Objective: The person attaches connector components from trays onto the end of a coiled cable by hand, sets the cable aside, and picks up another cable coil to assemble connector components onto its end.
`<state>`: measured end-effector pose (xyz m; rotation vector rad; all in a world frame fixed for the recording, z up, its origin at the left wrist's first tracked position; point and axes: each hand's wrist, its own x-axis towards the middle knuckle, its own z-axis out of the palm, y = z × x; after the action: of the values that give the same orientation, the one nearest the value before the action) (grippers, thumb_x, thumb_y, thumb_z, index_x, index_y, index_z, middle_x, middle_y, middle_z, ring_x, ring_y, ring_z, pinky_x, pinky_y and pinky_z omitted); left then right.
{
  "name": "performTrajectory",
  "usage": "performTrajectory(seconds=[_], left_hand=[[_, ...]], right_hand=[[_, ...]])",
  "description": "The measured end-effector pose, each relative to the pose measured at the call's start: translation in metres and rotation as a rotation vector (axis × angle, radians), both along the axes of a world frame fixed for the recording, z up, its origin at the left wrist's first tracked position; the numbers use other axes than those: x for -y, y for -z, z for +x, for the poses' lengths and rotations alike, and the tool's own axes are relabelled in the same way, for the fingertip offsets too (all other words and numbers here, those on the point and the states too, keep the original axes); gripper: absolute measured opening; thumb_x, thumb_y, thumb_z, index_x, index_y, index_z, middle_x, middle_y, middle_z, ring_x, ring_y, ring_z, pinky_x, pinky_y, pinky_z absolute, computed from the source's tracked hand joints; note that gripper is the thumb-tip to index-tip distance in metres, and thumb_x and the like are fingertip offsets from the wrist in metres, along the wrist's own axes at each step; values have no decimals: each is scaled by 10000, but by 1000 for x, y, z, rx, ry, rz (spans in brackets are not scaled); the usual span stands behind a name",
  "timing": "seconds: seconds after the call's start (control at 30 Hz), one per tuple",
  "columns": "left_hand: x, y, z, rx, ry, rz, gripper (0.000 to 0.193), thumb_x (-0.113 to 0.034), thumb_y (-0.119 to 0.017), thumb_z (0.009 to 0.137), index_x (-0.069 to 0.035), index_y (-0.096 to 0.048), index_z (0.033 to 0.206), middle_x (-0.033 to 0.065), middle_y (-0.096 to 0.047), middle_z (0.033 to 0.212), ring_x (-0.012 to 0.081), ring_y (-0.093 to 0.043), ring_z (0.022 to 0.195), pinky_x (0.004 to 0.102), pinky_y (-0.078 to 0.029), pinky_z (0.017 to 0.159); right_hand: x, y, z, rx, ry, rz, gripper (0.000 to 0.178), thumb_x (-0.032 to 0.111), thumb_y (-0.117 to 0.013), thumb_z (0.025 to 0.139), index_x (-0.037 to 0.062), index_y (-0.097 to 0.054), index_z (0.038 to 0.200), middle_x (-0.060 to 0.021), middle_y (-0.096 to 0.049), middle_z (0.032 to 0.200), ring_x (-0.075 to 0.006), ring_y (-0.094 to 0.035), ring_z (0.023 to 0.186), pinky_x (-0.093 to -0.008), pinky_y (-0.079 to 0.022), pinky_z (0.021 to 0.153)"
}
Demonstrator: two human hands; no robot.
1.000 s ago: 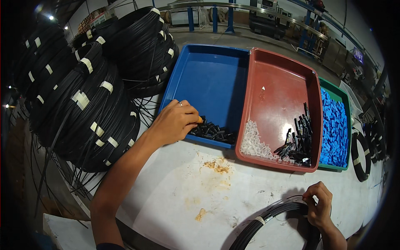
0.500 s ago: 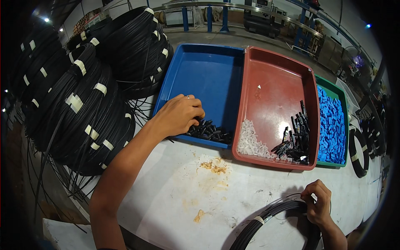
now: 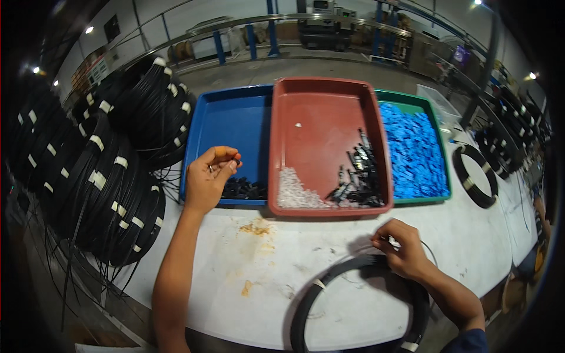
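My left hand (image 3: 207,181) is raised over the near left part of the blue tray (image 3: 238,123). Its thumb and fingertips pinch a small black plastic piece (image 3: 237,159). Below it, a heap of similar black plastic pieces (image 3: 246,189) lies along the tray's near edge. On the right, my right hand (image 3: 402,249) is closed above a coil of black cable (image 3: 307,300) resting on the white table. Its fingers pinch the cable's end, mostly hidden by them, while a loose loop of cable (image 3: 434,254) curves out behind the hand.
Beside the blue tray, a red tray (image 3: 323,141) holds small white pieces (image 3: 297,191) and longer black pieces (image 3: 366,170). A green tray (image 3: 445,170) is full of blue pieces (image 3: 412,153). Tall stacks of cable coils (image 3: 100,194) stand left; another coil (image 3: 491,194) lies right.
My left hand has lifted out of the black heap with a small piece in its fingertips. The view has swung right, and my right hand stays closed over the coil.
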<state>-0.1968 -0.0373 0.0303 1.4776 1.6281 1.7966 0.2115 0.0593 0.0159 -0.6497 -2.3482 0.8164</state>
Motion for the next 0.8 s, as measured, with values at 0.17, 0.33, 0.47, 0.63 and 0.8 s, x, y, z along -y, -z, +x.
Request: performTrajectory(seconds=[0.17,0.33,0.47,0.63,0.8], left_hand=[[-16,7,96,229,223,21,187,43,-630,938,70,-670,1119,137,-714,1082,199,-724,1016,273,-601,840],[-35,23,165,284,341,14,195,13,-652,921,50,-666,1112,140,-704,1095,225,-724,1030,275,-615,812],[-44,32,201,303,413,-9,206,7,-652,934,51,-648,1135,162,-691,1119,251,-724,1040,302,-623,838],[-41,45,223,280,405,48,201,10,-710,927,44,-650,1116,165,-723,1100,215,-728,1007,320,-607,882],[-33,53,229,249,337,31,254,79,-757,863,37,-666,1097,167,-749,1067,220,-725,1066,326,-576,957]], right_hand=[[-17,10,4,-128,32,-39,83,-45,-703,847,-1,-659,902,-119,-638,816,-245,-609,721,-356,-475,665],[-24,10,13,-187,100,-76,69,-1,-705,866,3,-647,903,-123,-627,822,-252,-600,713,-362,-478,654],[-29,11,20,-229,120,-74,79,20,-707,871,-1,-639,903,-127,-630,828,-255,-604,711,-370,-475,638],[-27,13,23,-305,109,29,87,38,-703,869,13,-636,918,-119,-632,841,-278,-596,737,-385,-450,680],[-23,19,19,-306,31,56,57,31,-675,881,30,-631,917,-110,-624,857,-298,-593,790,-394,-429,739]])
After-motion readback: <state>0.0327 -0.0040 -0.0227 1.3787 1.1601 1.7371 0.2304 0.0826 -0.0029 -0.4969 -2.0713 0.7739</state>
